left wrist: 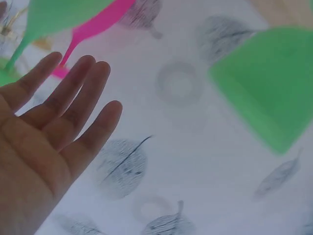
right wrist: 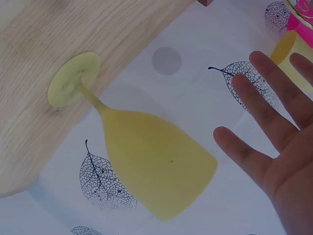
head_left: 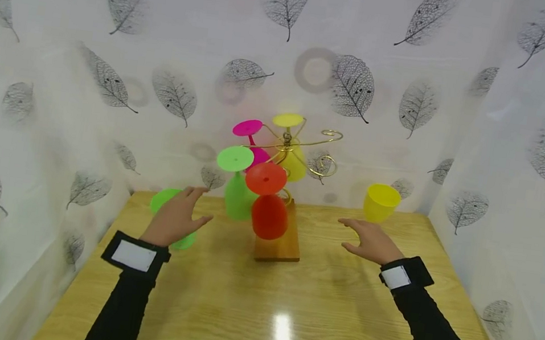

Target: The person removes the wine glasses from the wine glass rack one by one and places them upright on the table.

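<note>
My left hand [head_left: 174, 219] hovers over the left part of the table, fingers extended and holding nothing. Partly hidden behind it in the head view stands a green plastic wine glass [head_left: 164, 198]; the left wrist view shows its bowl [left wrist: 266, 88] apart from the fingers. Over on the right, my right hand [head_left: 371, 241] is also empty, its fingers spread. Just beyond it is a yellow wine glass [head_left: 381, 202]. In the right wrist view that glass [right wrist: 151, 156] stands on its foot on the table, not touched by the fingers.
At the table's back middle, a gold wire rack [head_left: 286, 144] on a wooden base [head_left: 278, 251] bears upside-down glasses: green [head_left: 238, 197], red [head_left: 270, 217], pink [head_left: 258, 157] and yellow [head_left: 295, 164]. Leaf-patterned sheeting [head_left: 209, 24] encloses the wooden table [head_left: 222, 313] at the back and sides.
</note>
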A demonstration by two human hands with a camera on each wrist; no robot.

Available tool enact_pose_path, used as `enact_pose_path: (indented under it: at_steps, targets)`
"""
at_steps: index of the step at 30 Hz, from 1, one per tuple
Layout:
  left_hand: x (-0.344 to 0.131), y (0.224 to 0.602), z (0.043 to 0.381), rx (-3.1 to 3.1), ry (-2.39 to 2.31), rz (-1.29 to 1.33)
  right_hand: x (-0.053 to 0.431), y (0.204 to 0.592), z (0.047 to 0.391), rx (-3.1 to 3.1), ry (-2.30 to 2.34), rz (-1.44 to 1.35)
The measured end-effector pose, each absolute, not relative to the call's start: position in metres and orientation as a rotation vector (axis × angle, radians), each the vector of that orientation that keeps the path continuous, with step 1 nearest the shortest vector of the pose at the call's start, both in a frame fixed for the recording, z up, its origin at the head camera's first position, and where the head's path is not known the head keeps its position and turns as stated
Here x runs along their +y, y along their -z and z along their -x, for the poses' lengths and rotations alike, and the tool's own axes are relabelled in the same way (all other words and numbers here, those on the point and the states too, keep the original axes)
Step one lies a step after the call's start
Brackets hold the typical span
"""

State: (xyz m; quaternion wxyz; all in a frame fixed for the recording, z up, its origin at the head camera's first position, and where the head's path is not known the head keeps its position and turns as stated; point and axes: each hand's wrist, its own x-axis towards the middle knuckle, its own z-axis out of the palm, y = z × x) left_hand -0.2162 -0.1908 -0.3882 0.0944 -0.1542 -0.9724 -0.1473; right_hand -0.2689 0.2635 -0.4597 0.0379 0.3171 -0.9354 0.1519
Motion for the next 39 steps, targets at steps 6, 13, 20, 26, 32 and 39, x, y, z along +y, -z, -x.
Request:
enact_pose_path:
  at_steps: [6, 13, 20, 26, 32, 39]
  targets:
    - [-0.180, 0.322, 0.264, -3.033, 0.498, 0.524, 0.267, 0.462, 0.268, -2.902, -0.537, -0.986]
    - [-0.160, 0.283, 0.299, -3.186, 0.423, 0.560, 0.270, 0.463, 0.266, -2.925, -0.562, -0.981]
    - [-0.146, 0.281, 0.312, -3.164, 0.384, 0.702, 0.270, 0.469, 0.263, -2.952, -0.576, -0.996]
    - [-0.143, 0.279, 0.314, -3.173, 0.387, 0.685, 0.273, 0.474, 0.262, -2.964, -0.580, -0.979]
    - [-0.140, 0.273, 0.313, -3.238, 0.373, 0.517, 0.272, 0.475, 0.262, -2.961, -0.630, -1.002]
    - [-0.134, 0.269, 0.313, -3.215, 0.320, 0.377, 0.270, 0.475, 0.259, -2.975, -0.680, -1.031]
